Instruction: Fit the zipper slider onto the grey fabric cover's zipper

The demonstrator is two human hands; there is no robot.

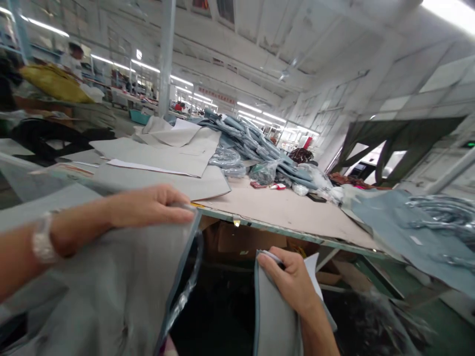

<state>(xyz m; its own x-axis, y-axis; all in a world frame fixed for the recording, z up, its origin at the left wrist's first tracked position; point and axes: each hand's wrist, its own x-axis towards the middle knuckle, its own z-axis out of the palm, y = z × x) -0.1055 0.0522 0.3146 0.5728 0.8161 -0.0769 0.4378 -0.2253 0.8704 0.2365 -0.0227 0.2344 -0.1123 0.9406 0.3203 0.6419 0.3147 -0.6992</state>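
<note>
Cardboard-topped long work table [282, 210] carries folded blue-grey garments at its far end. Just below its near edge, the left hand [148, 205] pinches a large grey fabric sheet [111, 291]. Lower, beside that sheet, the right hand [293, 282] grips a smaller grey fabric panel [272, 316].
</note>
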